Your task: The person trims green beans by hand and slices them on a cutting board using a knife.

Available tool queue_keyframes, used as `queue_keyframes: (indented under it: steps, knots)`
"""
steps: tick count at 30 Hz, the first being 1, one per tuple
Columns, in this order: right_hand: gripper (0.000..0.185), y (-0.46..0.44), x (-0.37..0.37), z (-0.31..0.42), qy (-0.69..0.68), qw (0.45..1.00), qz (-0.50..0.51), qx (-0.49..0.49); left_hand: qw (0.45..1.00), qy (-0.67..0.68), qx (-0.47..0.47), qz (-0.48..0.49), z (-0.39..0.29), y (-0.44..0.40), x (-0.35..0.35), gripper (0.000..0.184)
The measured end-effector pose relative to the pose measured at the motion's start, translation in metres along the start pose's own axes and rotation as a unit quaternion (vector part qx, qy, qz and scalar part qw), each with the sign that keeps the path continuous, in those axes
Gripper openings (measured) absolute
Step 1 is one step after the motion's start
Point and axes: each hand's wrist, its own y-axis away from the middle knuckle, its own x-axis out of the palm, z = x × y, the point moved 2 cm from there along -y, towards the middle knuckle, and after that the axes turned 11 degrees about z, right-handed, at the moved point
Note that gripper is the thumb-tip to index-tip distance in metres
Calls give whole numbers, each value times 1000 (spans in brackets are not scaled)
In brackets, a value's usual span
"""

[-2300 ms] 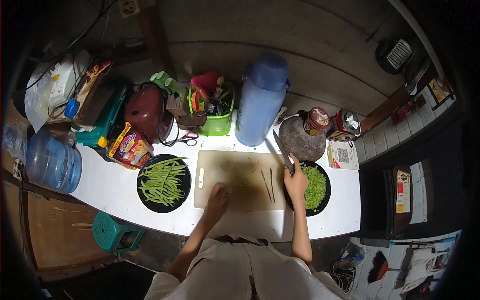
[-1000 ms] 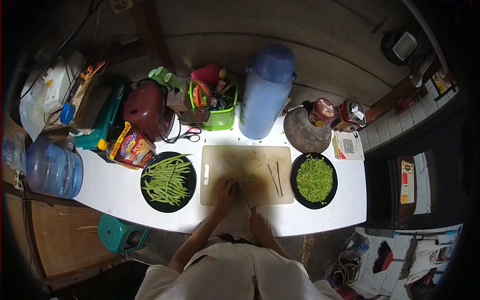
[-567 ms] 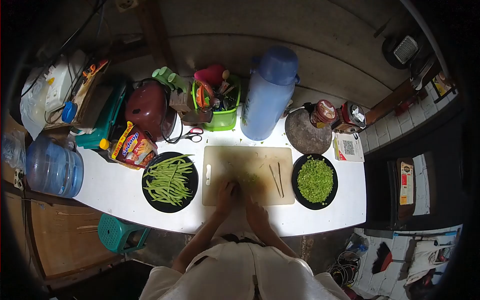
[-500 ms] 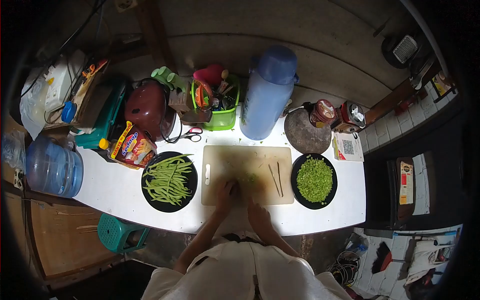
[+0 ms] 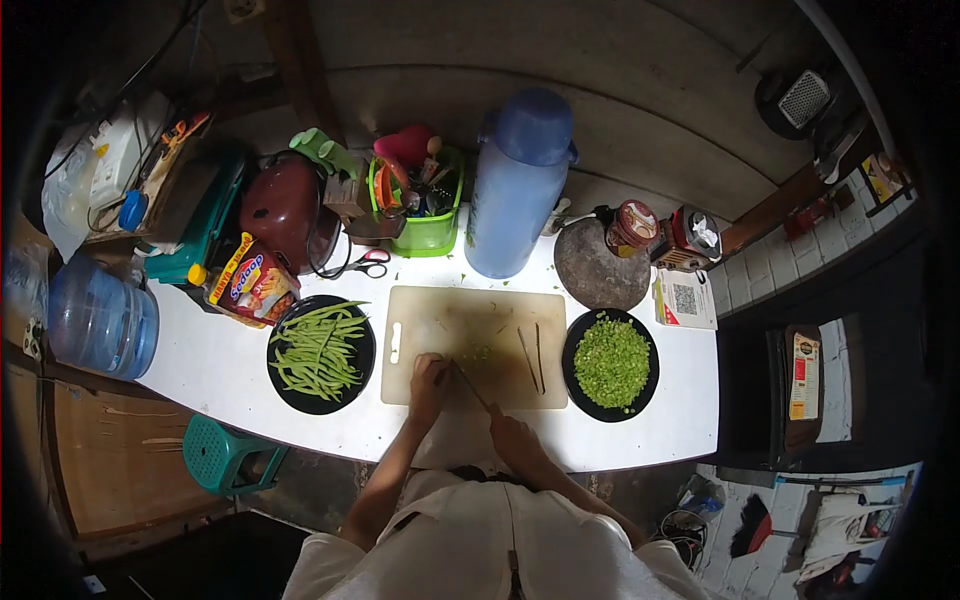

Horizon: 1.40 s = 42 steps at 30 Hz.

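the right hand (image 5: 508, 432) has its grip closed on the knife (image 5: 470, 384), blade over the cutting board (image 5: 403, 376) near the counter's (image 5: 680, 424) front edge; the left hand (image 5: 429, 375) curls beside its tip, contents hidden.

- The cutting board (image 5: 420, 330) lies flat on the white table (image 5: 230, 370).
- The left hand (image 5: 430, 378), fingers curled, rests at the board's near edge, left of its middle; whether it grips anything is too small to tell.
- The right hand (image 5: 512, 438), just off the board's near edge, holds the knife (image 5: 473, 387), whose blade slants over the board toward the left hand.
- Left of the board: green beans (image 5: 318, 352) on a black plate.
- Right of it: chopped green pieces (image 5: 612, 362) on another black plate.
- Beyond its far edge: the blue flask (image 5: 515, 200), upright.
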Motion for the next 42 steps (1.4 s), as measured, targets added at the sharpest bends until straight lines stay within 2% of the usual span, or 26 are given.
queue_keyframes:
  steps: [3, 9, 13, 16, 21, 24, 31, 34, 39, 42]
  knots:
    - [37, -6, 4, 3, -64, 997, 47, 18, 1000, -3, -13, -15, -5, 1, 3, 12]
    - [44, -4, 13, 14, 8, 999, -25, 34, 1000, -25, -7, -12, -5, 0, 4, 12]
    - [42, -5, 15, 22, 48, 996, -37, 58, 1000, -9, -15, -13, 0, 2, 5, 12]
    - [40, -10, 19, 27, 78, 993, -54, 73, 999, -27, 13, -21, -1, 1, 3, 12]
    - [41, -29, 29, 32, 93, 989, -58, 99, 1000, -4, -26, -3, 2, 3, 6, 11]
    - [41, -36, 20, 41, 70, 990, -37, 118, 1000, -6, -30, -1, 7, 5, 6, 10]
    - [40, -1, -2, 33, 6, 995, -11, 96, 999, -39, -10, 9, 1, -2, 0, 14]
    - [43, 7, 1, 28, -2, 995, 11, 101, 999, 14, -21, 25, 4, -2, -3, 16]
    - [42, 0, 5, 24, -17, 996, 10, 85, 1000, -5, 3, 5, 12, 2, 2, 16]
    - [33, 4, -4, 27, -40, 995, 28, 87, 999, -27, 18, 4, 19, 2, 4, 17]
